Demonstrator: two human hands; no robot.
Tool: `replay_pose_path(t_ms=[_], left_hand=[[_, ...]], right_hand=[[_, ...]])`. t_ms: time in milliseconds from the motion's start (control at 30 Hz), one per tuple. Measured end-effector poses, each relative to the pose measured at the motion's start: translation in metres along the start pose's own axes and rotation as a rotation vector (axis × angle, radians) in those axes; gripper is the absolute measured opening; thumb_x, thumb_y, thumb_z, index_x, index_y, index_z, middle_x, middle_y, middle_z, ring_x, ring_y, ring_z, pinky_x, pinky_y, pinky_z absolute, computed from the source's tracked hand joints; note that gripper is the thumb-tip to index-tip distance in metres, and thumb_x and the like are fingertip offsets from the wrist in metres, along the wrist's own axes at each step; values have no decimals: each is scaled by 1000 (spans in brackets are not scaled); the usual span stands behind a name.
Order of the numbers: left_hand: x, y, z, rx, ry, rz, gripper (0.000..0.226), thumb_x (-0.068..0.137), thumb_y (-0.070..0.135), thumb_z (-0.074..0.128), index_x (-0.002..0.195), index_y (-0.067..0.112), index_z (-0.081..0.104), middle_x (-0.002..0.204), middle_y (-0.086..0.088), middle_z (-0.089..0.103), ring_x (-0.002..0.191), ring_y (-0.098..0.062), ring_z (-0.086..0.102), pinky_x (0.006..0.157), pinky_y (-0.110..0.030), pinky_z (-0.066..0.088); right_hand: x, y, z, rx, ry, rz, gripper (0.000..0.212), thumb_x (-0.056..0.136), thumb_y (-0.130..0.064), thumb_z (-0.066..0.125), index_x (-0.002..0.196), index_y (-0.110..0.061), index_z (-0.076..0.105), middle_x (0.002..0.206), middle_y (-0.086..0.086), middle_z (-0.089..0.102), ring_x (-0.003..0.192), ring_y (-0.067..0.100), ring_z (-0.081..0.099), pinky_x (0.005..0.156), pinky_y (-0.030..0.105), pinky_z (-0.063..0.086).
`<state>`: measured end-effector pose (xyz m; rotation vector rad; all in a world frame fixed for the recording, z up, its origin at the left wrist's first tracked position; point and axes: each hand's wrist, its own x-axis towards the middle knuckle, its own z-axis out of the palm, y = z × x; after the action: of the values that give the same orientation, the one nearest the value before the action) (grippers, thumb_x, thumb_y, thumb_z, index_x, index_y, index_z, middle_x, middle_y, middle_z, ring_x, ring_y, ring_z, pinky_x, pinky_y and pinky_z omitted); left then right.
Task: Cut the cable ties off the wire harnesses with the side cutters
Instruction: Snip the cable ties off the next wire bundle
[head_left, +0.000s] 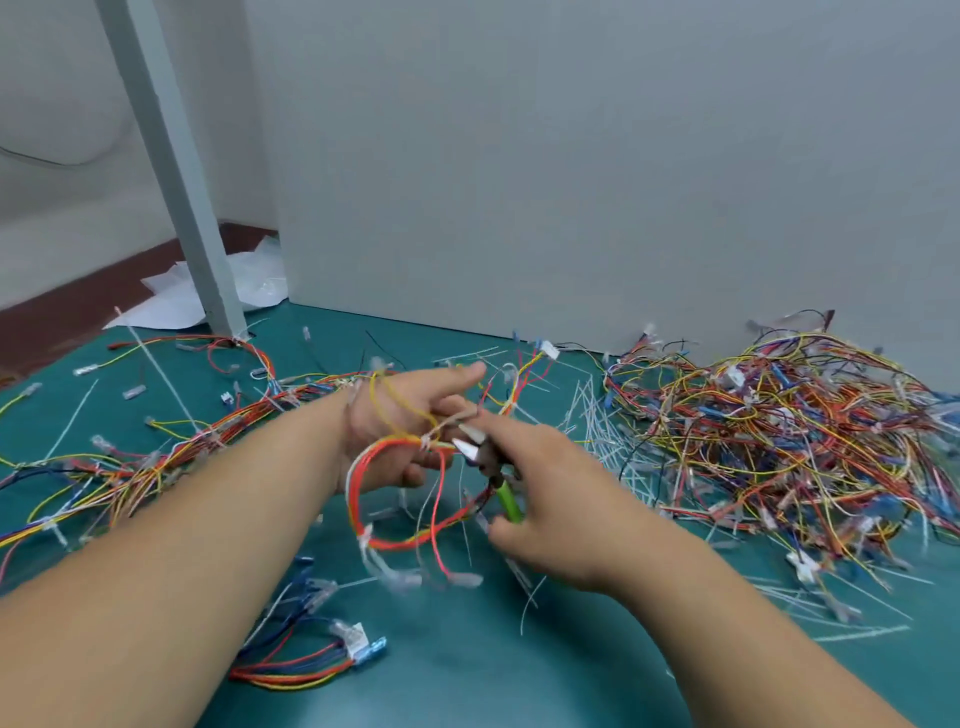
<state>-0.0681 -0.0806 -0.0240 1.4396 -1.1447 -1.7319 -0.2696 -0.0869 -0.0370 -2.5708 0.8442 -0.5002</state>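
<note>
The left hand (400, 431) grips a looped red wire harness (400, 544), index finger pointing toward 1 o'clock. At its 4 o'clock, the right hand (556, 499) curls round green-handled side cutters (485, 460). Motion blur obscures the cable ties.

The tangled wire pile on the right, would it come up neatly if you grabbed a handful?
Probably not: the wire pile looks interlocked, so neighbours would likely drag along. Its thin strands sag and loop, so it should be floppy. Likely light for its bulk.
</note>
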Motion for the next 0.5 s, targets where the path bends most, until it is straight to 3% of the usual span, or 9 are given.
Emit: replay_pose_path(t_ms=[133, 233, 267, 367, 433, 500], left_hand=[[9, -20, 5, -132, 56, 40, 51, 81, 55, 63, 107, 14, 79, 96, -13, 65, 73, -19, 55, 47, -21, 38], [17, -35, 13, -205, 87, 189, 49, 87, 35, 66, 120, 0, 70, 107, -27, 59, 93, -36, 56, 79, -38, 47], [17, -36, 16, -235, 72, 217, 48, 87, 31, 68, 120, -4, 68, 106, -28, 61, 94, -35, 59, 82, -38, 48], [13, -28, 22, -276, 80, 208, 46, 88, 27, 68, 123, -2, 67, 89, -16, 72, 67, -20, 68, 54, -21, 51], [10, -23, 18, -215, 185, 228, 51, 81, 34, 72, 121, 2, 68, 95, -13, 75, 75, -21, 65, 54, -23, 48], [10, -20, 11, -52, 354, 309, 39, 82, 34, 75, 113, 9, 71, 97, -9, 75, 69, -16, 62, 54, -22, 47]], right_hand=[[-9, 11, 10, -86, -107, -9, 76, 77, -19, 67, 145, -40, 41, 132, -15, 56, 113, 18, 49, 103, 37, 45], [-13, 16, 18, -24, -83, 3, 76, 74, -18, 62, 142, -41, 41, 131, -15, 55, 112, 16, 45, 102, 37, 46], [-13, 18, 20, -16, -56, 9, 72, 73, -18, 62, 139, -40, 43, 127, -15, 56, 111, 17, 45, 100, 38, 47], [-14, 25, 23, 9, 33, 13, 60, 71, -20, 61, 128, -36, 51, 111, -16, 59, 103, 16, 46, 93, 39, 48], [-16, 28, 23, 69, 121, 33, 59, 70, -21, 62, 127, -37, 53, 104, -25, 57, 101, 14, 49, 94, 31, 46], [-16, 32, 22, 132, 247, 80, 64, 70, -21, 62, 131, -36, 54, 105, -30, 54, 103, 12, 52, 95, 17, 40]])
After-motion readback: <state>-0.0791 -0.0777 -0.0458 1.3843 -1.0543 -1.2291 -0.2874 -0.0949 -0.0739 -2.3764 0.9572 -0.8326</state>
